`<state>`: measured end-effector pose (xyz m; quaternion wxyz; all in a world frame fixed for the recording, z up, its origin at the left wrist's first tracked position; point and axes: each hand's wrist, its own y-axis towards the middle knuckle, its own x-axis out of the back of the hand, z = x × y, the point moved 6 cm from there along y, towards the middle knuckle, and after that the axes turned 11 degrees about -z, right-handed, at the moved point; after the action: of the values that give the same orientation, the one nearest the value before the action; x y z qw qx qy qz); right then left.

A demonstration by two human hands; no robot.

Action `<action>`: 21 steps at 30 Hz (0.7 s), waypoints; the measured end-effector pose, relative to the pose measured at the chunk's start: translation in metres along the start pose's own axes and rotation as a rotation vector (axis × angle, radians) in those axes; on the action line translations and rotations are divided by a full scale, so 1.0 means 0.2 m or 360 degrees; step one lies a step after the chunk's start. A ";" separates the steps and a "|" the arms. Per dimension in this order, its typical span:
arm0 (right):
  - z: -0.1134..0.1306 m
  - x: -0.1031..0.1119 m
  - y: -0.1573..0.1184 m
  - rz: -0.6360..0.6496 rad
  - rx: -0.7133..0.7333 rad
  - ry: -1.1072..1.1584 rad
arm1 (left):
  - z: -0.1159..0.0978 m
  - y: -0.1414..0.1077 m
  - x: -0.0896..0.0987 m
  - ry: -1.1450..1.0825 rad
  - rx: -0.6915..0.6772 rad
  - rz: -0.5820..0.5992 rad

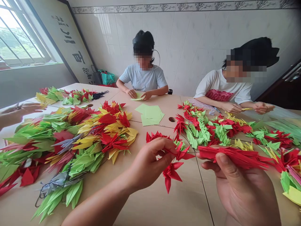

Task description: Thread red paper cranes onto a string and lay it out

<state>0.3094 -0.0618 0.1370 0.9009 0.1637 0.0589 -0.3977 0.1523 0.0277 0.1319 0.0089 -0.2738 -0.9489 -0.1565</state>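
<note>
My left hand [148,160] is closed in a pinch on a red folded paper piece [184,153] with pointed tips, above the middle of the table. Just below the fingers is another red pointed paper piece [170,175], spread like a star. Between the thumb and fingers of my right hand [244,188] lies a bundle of red folded papers [237,157], stacked lengthwise with points to the right. The fingertips of my left hand partly hide what they grip. Behind them, more red folded paper [156,136] shows on the table.
Piles of green, yellow and red folded paper [94,135] cover the table's left. Similar strings [207,125] lie at right. Flat green sheets [151,114] rest near a round table hole [172,119]. Two people [144,75] fold paper opposite; another person's hand [25,110] reaches in left.
</note>
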 end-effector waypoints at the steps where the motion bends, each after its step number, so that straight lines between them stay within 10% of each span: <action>1: 0.00 0.00 0.00 -0.0002 0.0000 -0.0001 | -0.01 0.00 0.01 0.0010 -0.0040 -0.0021; 21: 0.02 0.00 -0.05 0.0001 0.0346 -0.0504 | -0.10 -0.03 0.01 0.0405 -0.0659 -0.0175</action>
<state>0.3026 -0.0699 0.1389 0.8760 0.1954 -0.1270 -0.4222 0.1452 0.0177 0.1490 0.0635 -0.1958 -0.9013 -0.3811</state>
